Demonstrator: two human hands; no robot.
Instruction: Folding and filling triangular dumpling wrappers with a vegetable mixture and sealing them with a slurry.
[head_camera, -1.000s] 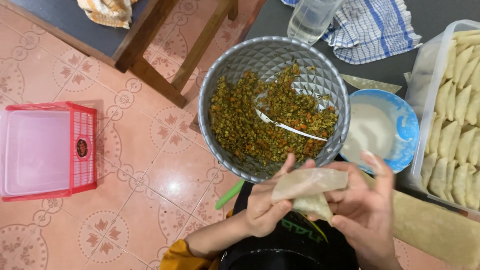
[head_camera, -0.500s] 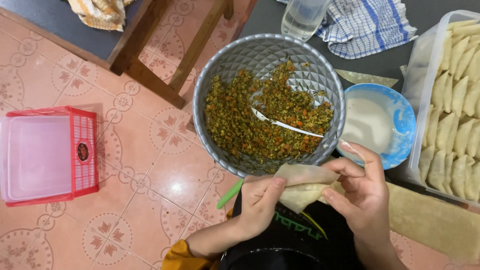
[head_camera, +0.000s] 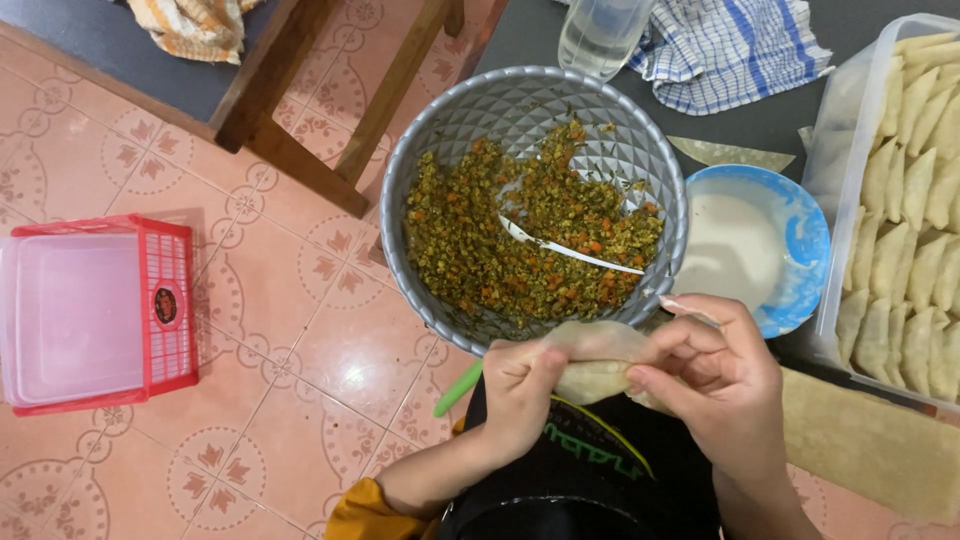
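Note:
Both hands pinch a pale pastry wrapper (head_camera: 598, 362) just below the rim of the grey bowl (head_camera: 420, 170). My left hand (head_camera: 518, 392) grips its left end, my right hand (head_camera: 722, 380) folds the right side. The bowl holds green and orange minced filling (head_camera: 480, 245) with a white spoon (head_camera: 560, 247) lying in it. A blue bowl (head_camera: 805, 235) of white paste sits right of it. A clear container (head_camera: 835, 170) at far right holds several folded pastries (head_camera: 905, 250).
A red and pink plastic box (head_camera: 95, 312) stands on the tiled floor at left. A wooden table leg (head_camera: 300, 165) runs behind the bowl. A glass (head_camera: 600, 35) and a checked cloth (head_camera: 735, 50) lie at the top. A green stick (head_camera: 458, 388) pokes out near my left wrist.
The wrapper has been folded tighter and lowered between my hands. My right fingers have closed over its right side.

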